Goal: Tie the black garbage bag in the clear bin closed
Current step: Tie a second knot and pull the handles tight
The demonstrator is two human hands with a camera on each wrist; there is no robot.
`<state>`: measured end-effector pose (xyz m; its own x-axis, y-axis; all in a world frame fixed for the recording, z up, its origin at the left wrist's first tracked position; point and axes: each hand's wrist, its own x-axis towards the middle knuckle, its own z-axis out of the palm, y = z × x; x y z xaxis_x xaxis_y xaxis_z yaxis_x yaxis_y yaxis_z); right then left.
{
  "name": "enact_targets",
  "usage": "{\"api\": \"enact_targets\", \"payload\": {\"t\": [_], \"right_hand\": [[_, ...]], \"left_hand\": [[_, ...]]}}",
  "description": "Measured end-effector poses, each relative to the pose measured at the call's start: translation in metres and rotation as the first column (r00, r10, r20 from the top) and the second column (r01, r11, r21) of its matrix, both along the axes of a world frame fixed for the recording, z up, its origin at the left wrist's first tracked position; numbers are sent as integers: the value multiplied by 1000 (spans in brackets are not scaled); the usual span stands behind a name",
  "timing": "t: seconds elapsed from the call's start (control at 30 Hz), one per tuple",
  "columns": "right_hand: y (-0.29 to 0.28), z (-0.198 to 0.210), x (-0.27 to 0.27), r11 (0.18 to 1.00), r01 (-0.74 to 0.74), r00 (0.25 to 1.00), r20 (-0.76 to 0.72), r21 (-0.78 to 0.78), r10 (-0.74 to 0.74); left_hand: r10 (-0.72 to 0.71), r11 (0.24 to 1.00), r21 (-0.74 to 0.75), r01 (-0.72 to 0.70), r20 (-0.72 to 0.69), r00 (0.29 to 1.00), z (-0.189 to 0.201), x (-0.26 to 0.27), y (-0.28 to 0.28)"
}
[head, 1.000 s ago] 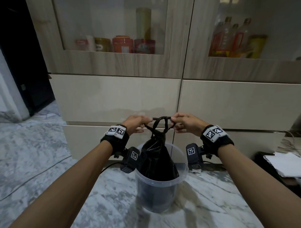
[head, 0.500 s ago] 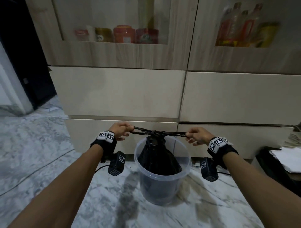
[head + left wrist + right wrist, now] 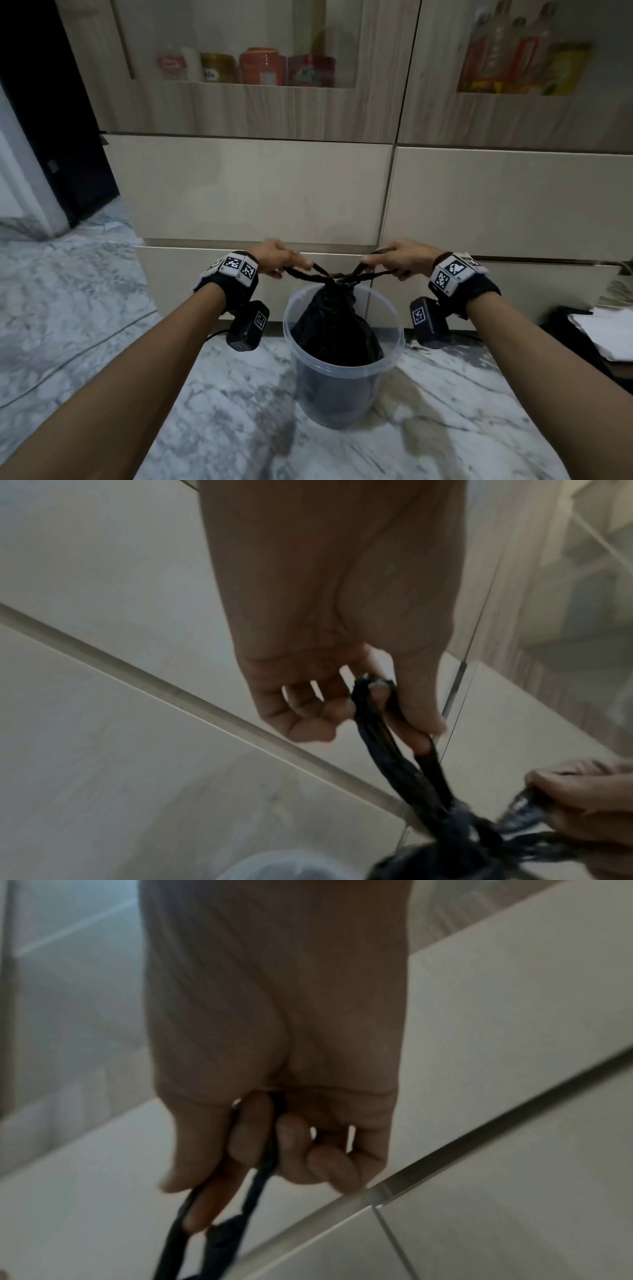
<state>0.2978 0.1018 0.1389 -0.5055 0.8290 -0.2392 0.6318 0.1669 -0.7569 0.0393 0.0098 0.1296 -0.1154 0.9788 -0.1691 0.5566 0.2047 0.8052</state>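
— Where does everything sit?

— I see the bin point(image 3: 342, 373) at lower centre of the head view, on the floor point(image 3: 102, 329), the garbage bag point(image 3: 334, 325) inside it. My left hand point(image 3: 274, 258) is left of the bag's knotted top, my right hand point(image 3: 397, 258) right of it. Drawers point(image 3: 246, 190) stand behind. Papers point(image 3: 606, 335) lie at the right edge.

— And above?

— Shelved jars point(image 3: 262, 66) upper centre, bottles point(image 3: 507, 58) upper right.
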Motion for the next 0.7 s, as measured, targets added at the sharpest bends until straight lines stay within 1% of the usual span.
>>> {"api": "enact_targets", "payload": {"t": [0.03,0.07,0.1,0.17,0.27,0.33,0.4,0.5,0.57,0.63,0.7], "right_hand": [[-1,4,-2,1000,12,994,-109,18,-10],[-2,9,-3,998,41,974,-224,50,-29],[-4,15,-5,992,78,950,-308,97,-45],[-6,26,-9,977,126,909,-415,169,-45],[-3,31,-13,963,204,853,-515,175,-87],[1,27,-9,948,270,835,-532,171,-142],[5,16,-3,940,307,836,-513,146,-193],[7,-9,5,946,321,859,-431,35,-276],[7,-30,13,945,324,863,-396,-41,-313],[7,-46,21,935,345,870,-348,-81,-351],[4,-55,28,926,359,879,-291,-119,-379]], "left_hand": [[34,996,76,-38,51,998,5,1,1],[60,987,144,-76,110,992,10,3,2],[71,975,198,-104,165,984,16,7,4],[65,951,279,-134,244,968,29,18,6],[60,926,344,-156,274,960,40,32,10],[90,921,342,-186,278,956,37,32,11],[136,929,300,-215,264,955,28,25,12],[192,954,191,-232,208,959,3,12,12],[199,970,108,-218,163,966,-16,2,10],[203,977,35,-210,142,969,-31,-9,5],[221,975,-12,-222,142,965,-40,-17,-1]]}}
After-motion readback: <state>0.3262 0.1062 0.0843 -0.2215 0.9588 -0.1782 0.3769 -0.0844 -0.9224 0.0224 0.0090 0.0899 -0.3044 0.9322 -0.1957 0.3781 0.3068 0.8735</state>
